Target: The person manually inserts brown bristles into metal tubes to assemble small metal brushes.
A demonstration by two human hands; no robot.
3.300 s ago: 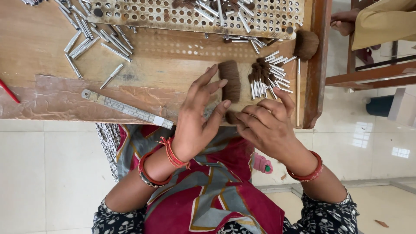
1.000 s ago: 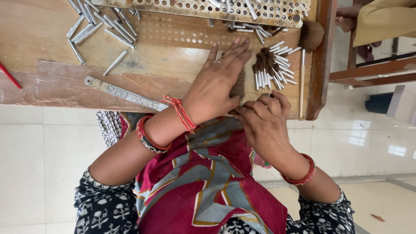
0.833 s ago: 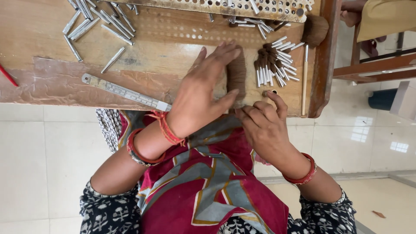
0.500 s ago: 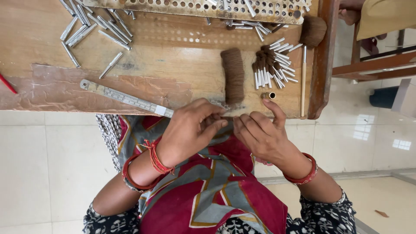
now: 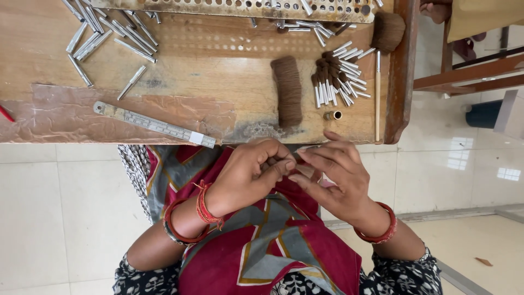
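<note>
**Two hands meet below a wooden workbench**

At lower centre, the left hand (image 5: 248, 175) and right hand (image 5: 333, 177) touch fingertips, pinching something too small to identify. On the worn wooden bench (image 5: 218, 82) above lie one brown hair bundle (image 5: 287, 90), one metal ruler (image 5: 154, 124) at centre left, one long-handled brush (image 5: 383, 43) at upper right — and a cluster of hair-tipped metal ferrules (image 5: 335, 82), too overlapped to count.

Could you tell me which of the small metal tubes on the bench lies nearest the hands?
The lone brass-coloured tube, lying by itself just right of the brown hair bundle; the others are silvery and farther up.
</note>
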